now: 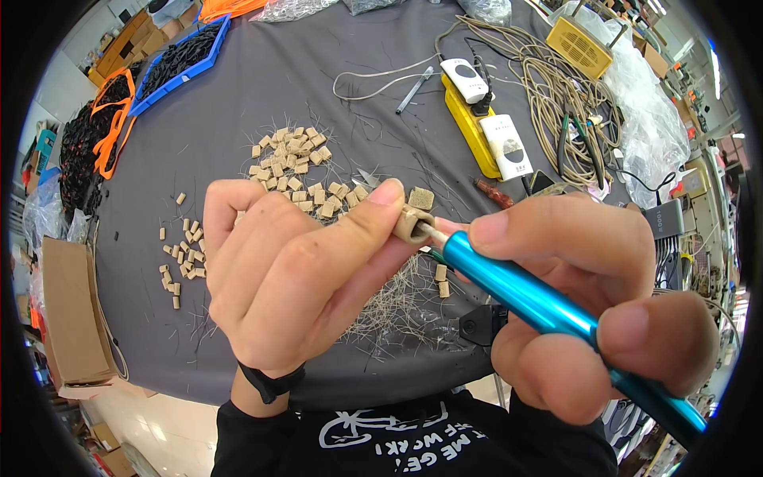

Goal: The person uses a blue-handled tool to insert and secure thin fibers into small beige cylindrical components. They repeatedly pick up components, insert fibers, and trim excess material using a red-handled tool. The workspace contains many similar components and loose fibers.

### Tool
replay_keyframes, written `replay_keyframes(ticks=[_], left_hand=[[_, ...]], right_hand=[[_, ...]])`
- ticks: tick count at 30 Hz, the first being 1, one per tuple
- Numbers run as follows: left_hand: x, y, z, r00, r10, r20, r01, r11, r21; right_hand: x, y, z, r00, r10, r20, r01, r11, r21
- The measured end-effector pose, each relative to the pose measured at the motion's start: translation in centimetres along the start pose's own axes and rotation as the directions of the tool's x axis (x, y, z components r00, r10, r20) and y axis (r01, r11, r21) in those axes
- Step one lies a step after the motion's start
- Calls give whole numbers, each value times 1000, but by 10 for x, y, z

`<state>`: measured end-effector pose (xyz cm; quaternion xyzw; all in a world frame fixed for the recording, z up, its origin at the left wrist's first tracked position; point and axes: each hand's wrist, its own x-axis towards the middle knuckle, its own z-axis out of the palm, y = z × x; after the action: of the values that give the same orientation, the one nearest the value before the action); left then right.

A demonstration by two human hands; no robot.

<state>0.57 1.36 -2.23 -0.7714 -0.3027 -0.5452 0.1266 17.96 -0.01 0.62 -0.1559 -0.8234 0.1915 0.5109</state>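
My left hand [290, 274] pinches a small tan hollow piece [408, 226] between thumb and fingers, its open end turned to the right. Gripped in my right hand [584, 242] is a slim, shiny blue pen-shaped tool [528, 294] with a thin metal tip. That tip reaches the mouth of the tan piece; how deep it goes I cannot tell. Behind my hands lies a heap of small tan blocks [290, 151]. A smaller scatter of similar pieces [189, 250] is left of my left hand. Many fine wire offcuts [393, 310] lie below the held piece.
On the dark cloth, a yellow power strip [467, 127] carries white plugs, beside coiled beige cable [540, 79] and a marker pen [415, 90]. A blue tray [181, 70] of black parts stands far left. Cardboard [71, 310] borders the near left; a black clamp [479, 326] is near the front.
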Motion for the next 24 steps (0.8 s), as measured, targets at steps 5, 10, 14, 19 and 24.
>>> replay_keyframes(ticks=[5, 10, 14, 19, 24], left_hand=[[0, 1, -1, 1000, -16, 13, 16, 1000, -4], [0, 2, -1, 999, -42, 7, 42, 999, 0], [1, 5, -1, 995, -95, -6, 95, 995, 0], [2, 9, -7, 995, -103, 3, 103, 993, 52], [14, 3, -13, 986, -164, 26, 158, 976, 152]], right_hand=[[0, -1, 3, 998, 8, -62, -15, 993, -120], [-1, 2, 7, 984, -12, -179, -7, 994, -106], [0, -3, -5, 843, 55, -534, 1, 995, 104], [14, -7, -13, 703, 219, -677, 10, 948, 318], [17, 7, -26, 733, 352, -582, -188, 927, 324]])
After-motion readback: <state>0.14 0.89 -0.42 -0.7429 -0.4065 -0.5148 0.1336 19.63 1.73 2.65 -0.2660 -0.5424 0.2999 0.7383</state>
